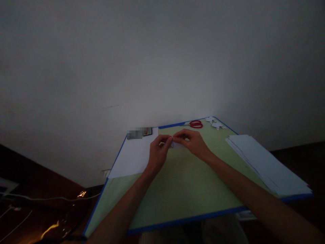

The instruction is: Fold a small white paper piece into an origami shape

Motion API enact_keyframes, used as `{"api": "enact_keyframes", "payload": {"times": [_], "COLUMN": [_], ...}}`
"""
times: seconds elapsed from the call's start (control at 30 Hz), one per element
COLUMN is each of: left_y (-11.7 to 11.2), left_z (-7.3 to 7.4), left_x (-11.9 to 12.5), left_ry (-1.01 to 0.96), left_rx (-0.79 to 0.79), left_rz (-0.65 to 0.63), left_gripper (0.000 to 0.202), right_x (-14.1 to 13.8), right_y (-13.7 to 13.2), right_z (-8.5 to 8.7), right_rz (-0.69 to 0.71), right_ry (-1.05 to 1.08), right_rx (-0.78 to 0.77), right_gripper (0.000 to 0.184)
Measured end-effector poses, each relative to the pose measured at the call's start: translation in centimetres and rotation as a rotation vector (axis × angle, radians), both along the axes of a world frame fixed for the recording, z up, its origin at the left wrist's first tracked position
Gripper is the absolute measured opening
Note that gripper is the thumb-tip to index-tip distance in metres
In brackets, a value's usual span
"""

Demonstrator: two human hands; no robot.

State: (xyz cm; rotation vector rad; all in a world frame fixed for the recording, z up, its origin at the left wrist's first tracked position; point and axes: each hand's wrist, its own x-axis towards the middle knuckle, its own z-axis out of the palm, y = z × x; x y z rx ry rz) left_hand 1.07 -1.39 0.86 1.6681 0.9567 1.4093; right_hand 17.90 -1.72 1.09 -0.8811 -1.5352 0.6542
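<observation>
Both of my hands meet over the far middle of a green mat with a blue border. My left hand and my right hand pinch a small folded piece of white paper between their fingertips, held just above the mat. The fingers of both hands are curled and pressed together on the paper. Much of the paper is hidden by the fingers.
A white sheet lies on the mat's left part. A stack of white paper lies along the right edge. Red scissors and white paper scraps sit at the far edge. A dark card lies far left. White cables run over the dark floor at left.
</observation>
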Motion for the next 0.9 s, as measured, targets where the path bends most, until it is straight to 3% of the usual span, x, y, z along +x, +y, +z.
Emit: {"api": "enact_keyframes", "payload": {"times": [0.3,0.57,0.9], "left_y": [0.5,0.7,0.7], "left_z": [-0.2,-0.8,-0.4], "left_x": [0.1,0.2,0.1], "left_ry": [-0.056,-0.113,-0.137], "left_rx": [0.001,-0.020,-0.099], "left_rz": [0.075,0.121,0.004], "left_gripper": [0.024,0.027,0.033], "right_x": [-0.4,-1.1,-0.7], "right_y": [0.0,-0.4,-0.2], "right_z": [-0.6,-1.3,-1.0], "right_rz": [0.049,-0.005,0.007], "right_ry": [0.000,-0.082,0.071], "right_rx": [-0.045,0.101,0.029], "right_gripper": [0.023,0.029,0.018]}}
